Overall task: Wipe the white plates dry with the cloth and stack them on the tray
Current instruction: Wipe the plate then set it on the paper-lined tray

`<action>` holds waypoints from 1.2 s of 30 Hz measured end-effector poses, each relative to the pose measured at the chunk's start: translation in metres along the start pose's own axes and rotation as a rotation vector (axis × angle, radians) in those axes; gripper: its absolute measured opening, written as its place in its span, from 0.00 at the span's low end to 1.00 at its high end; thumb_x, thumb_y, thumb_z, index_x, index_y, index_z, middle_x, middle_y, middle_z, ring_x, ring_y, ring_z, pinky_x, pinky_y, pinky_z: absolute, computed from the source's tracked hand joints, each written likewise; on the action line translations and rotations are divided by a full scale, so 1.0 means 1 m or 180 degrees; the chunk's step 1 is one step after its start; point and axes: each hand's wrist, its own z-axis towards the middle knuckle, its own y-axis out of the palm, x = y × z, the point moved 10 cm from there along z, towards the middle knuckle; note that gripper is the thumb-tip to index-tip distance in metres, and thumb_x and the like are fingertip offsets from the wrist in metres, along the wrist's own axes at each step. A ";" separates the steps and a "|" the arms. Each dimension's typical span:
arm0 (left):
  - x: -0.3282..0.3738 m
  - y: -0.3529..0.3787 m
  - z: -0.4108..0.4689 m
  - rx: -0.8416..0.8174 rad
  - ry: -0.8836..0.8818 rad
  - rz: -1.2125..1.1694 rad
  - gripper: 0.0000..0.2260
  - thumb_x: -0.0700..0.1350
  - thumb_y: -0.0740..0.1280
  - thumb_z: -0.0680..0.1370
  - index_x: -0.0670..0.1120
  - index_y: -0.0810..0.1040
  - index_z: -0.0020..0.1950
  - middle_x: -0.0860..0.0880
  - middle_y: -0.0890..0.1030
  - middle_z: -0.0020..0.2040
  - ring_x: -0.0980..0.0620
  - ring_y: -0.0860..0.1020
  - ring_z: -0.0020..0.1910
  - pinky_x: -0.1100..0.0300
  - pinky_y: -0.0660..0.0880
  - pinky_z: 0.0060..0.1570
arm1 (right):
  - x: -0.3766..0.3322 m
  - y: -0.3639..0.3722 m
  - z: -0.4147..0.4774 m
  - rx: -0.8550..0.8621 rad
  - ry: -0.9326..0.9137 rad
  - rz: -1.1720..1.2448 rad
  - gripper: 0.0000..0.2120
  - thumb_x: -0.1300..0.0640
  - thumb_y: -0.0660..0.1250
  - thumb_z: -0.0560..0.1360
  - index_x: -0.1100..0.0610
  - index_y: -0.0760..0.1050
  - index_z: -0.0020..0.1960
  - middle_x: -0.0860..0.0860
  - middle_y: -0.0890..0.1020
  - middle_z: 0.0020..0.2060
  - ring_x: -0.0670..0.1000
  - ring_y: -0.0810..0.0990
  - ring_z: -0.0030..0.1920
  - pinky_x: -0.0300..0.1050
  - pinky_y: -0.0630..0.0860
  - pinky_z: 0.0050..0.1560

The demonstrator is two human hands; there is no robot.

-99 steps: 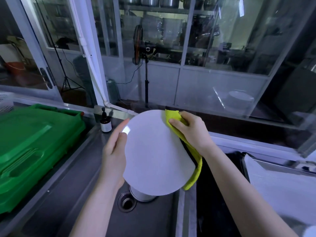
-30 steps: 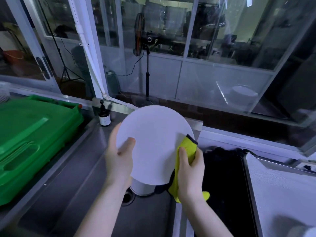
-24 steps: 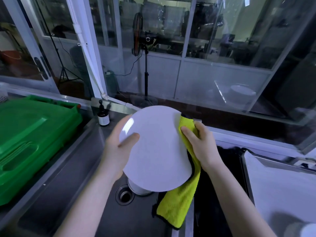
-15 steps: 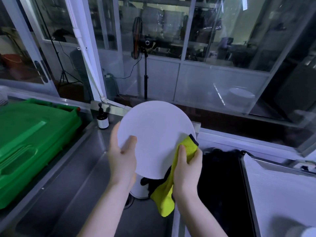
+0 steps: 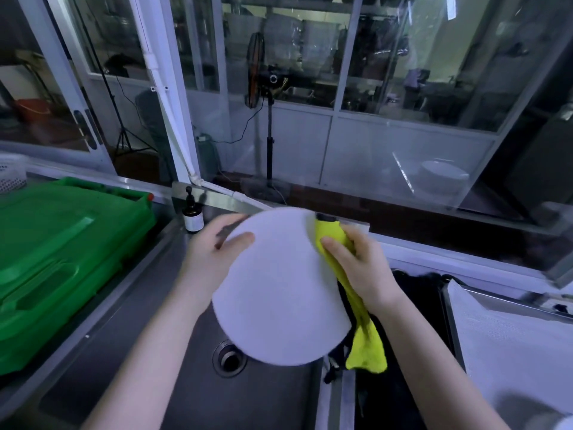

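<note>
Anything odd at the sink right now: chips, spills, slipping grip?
Nothing stands out. The left hand holds the plate over the sink, the right hand presses the cloth to its rim. No chip or spill shows.

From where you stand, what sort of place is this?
Most likely a commercial kitchen's washing-up area: there is a stainless steel sink, a big green crate beside it, and large containers stacked behind the glass partition.
</note>
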 end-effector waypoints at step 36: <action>-0.026 0.019 -0.023 0.0565 -0.0423 -0.1109 0.18 0.36 0.65 0.81 0.57 0.80 0.63 0.57 0.86 0.54 0.56 0.84 0.52 0.61 0.80 0.43 | 0.045 -0.010 -0.051 0.1225 0.0937 0.0317 0.10 0.51 0.66 0.79 0.58 0.72 0.45 0.55 0.78 0.37 0.54 0.74 0.39 0.46 0.74 0.44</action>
